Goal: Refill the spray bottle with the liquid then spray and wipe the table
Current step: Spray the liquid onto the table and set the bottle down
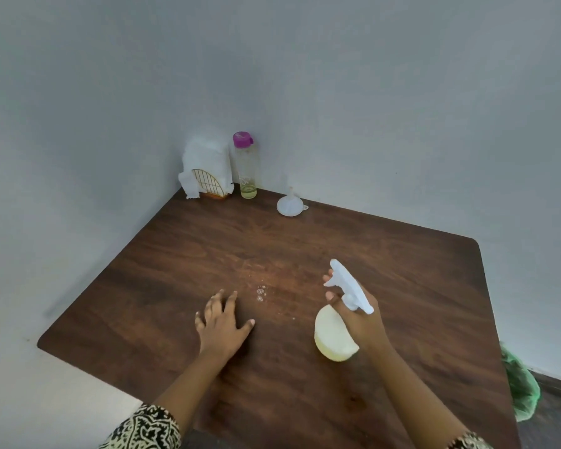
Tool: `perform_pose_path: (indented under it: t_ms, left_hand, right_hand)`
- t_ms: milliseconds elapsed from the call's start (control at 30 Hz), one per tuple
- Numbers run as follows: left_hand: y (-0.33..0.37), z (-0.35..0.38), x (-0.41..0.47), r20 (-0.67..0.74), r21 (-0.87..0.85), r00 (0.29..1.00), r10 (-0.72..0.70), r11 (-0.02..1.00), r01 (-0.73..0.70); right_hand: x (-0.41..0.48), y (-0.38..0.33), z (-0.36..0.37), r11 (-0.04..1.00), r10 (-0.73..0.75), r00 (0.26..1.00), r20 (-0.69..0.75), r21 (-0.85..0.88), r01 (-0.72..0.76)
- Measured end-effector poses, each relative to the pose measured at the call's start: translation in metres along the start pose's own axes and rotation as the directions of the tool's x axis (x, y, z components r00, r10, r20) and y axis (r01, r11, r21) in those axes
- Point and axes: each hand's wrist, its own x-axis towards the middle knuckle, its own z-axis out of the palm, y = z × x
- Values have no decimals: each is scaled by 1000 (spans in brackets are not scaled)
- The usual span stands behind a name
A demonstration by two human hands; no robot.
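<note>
Head view: dark brown wood-grain table point(305, 241) with rounded corners, pushed into a corner of plain grey walls. Right hand point(358, 315) wrapped around the neck of a pale-yellow translucent plastic spray bottle point(332, 338), held tilted above the tabletop; white plastic trigger head point(350, 285) points up-left, fingers point(330, 296) on the trigger. Left hand point(222, 322) open, fingers spread, palm flat on the wood. Small cluster of droplets point(260, 293) on the surface between the hands. Back corner: clear tall plastic bottle with purple cap point(245, 166), thin layer of yellowish liquid at its base. Just beside it, white paper tissues in a gold wire holder point(208, 176). White plastic funnel point(290, 204) sits wide-end down nearby. Crumpled green plastic bag point(520, 387) off the table's right edge.
</note>
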Motion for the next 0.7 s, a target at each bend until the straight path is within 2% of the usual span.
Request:
perform_pose_path:
  t_ms: [267,367,400,433,500,533,700]
  left_hand:
    - [32,-39,92,109,-30,988,112,994,-109]
    - [45,-47,124,178,13,969,174,984,-179]
    - [50,-49,133,192,23,964,185,981,-193]
    - [54,-51,141,202,29,962,184,981,-194]
    - [59,-53,157,238,34,959,153,986,-165]
    - [59,-54,164,265,40,956,127,989,-142]
    - [55,-48,178,352,107,930,100,983,-146]
  right_hand:
    - [77,7,6,984,2,983,185,-175,31]
    - [89,8,4,931,4,972,233,-356,81]
    - [88,13,3,893,59,978,201,-448,38]
    - [83,19,4,845,151,983,108,-529,-72]
    - [69,28,12,696,352,922,-161,-613,-373]
    - [63,32,18,652,382,897,-221,-623,-431]
    - [90,39,29,729,332,911,-244,-546,-412]
